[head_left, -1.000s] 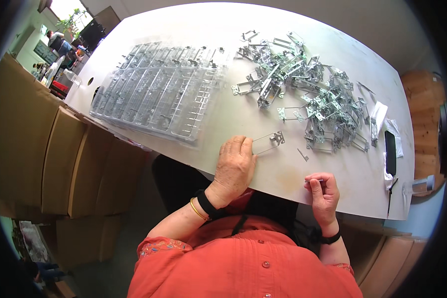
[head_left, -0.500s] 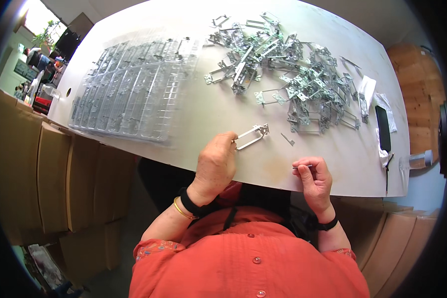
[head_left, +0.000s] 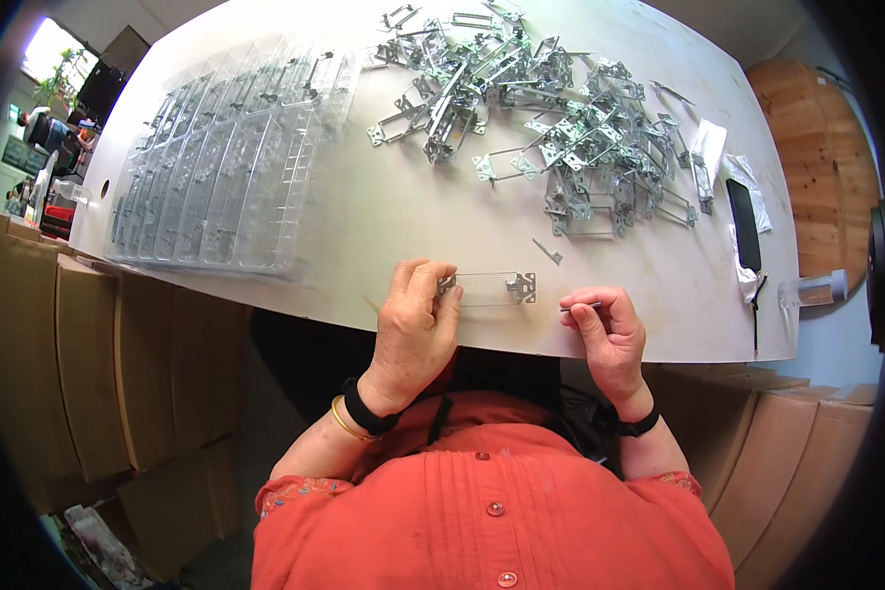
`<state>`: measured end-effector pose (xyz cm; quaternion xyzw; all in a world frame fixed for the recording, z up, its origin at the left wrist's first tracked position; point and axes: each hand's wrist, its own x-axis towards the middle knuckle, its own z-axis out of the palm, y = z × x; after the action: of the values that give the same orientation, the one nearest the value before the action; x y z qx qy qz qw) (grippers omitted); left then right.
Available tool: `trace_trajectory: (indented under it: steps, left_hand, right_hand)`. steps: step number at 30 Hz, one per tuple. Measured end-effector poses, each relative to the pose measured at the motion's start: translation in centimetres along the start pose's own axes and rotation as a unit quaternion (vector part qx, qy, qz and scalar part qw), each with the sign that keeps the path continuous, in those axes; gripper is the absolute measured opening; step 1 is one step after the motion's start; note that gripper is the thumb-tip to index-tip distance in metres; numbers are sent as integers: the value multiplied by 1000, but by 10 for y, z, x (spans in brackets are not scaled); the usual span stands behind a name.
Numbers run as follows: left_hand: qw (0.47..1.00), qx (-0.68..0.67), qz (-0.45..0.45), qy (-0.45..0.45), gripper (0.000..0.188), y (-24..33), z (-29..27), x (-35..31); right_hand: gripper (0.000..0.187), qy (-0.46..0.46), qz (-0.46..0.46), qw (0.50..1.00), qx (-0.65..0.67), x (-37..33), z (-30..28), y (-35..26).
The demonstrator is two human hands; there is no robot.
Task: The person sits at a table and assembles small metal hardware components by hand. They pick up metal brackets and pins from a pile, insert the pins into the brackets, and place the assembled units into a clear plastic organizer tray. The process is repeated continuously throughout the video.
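My left hand (head_left: 415, 324) is closed on one end of a metal bracket (head_left: 524, 287), a narrow frame of two thin rods between punched end plates. It is held level just above the near part of the table, its far end pointing toward my right hand. My right hand (head_left: 612, 339) pinches a thin, dark metal piece (head_left: 580, 308) between thumb and forefinger; its kind is too small to tell. A small pointed metal piece (head_left: 549, 253) lies on the table beyond the gap between my hands. Farther back spreads a tangled pile of similar brackets (head_left: 580, 143).
Stacked clear plastic trays (head_left: 216, 187) with metal parts cover the table's left. At the right lie a black phone (head_left: 744, 226), white wrappers (head_left: 710, 146) and a dark thin stick (head_left: 757, 320). A clear cup (head_left: 816, 290) stands near the right edge. Cardboard boxes (head_left: 88, 364) flank the table.
The bracket has turned from tilted to level, so its frame shows broadside. My left-hand fingers have shifted on its end. My right hand keeps its pinch. The whole view has shifted slightly.
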<state>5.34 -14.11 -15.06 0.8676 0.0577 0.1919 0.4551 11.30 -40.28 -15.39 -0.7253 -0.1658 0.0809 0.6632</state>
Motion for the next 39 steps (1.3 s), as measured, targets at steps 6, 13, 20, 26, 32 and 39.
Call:
trace_trajectory:
  steps: [6,13,20,26,32,39]
  left_hand:
    - [994,88,52,29,29,-2,0,0]
    - [997,70,33,18,35,-2,1,-5]
    - [992,89,75,41,36,3,0,-6]
    - [957,177,227,37,34,22,16,3]
    - [938,235,254,-23,43,37,43,5]
    - [941,226,242,-75,40,44,40,14]
  right_hand:
    - [12,5,0,1000,-20,-1,1,2]
    - [12,2,-13,998,-54,0,3,0]
    - [11,9,-4,999,-44,0,4,1]
    - [12,10,-3,998,-59,1,3,2]
    - [13,9,-5,999,-51,0,3,1]
    - [11,7,-3,999,-43,0,3,1]
